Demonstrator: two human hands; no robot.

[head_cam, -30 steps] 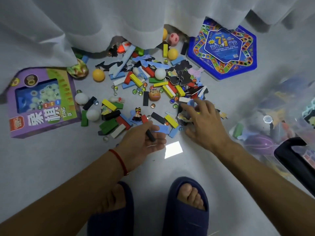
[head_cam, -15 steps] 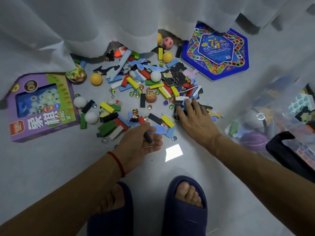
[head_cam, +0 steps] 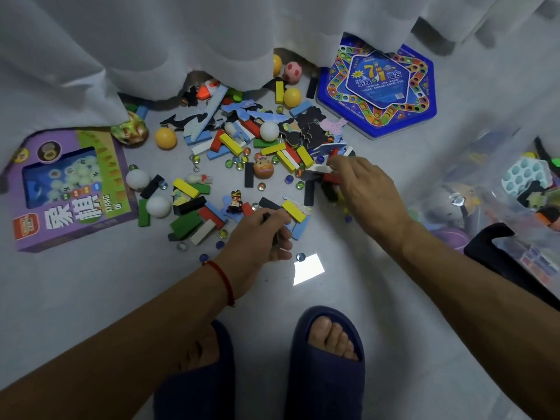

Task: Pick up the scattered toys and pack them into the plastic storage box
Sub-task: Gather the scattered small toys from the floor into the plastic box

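Right hand (head_cam: 362,189) has lifted blocks (head_cam: 328,177) from pile.

Bare floor (head_cam: 91,298) lies open near the feet; scattered toys (head_cam: 242,153) and curtain (head_cam: 181,40) crowd beyond.

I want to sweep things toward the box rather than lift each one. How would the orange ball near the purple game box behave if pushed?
The orange ball is smooth and round, so it would probably roll off at a light touch rather than slide. It looks like a table-tennis ball, likely very light. It sits on bare floor beside the curtain, so it could roll underneath.
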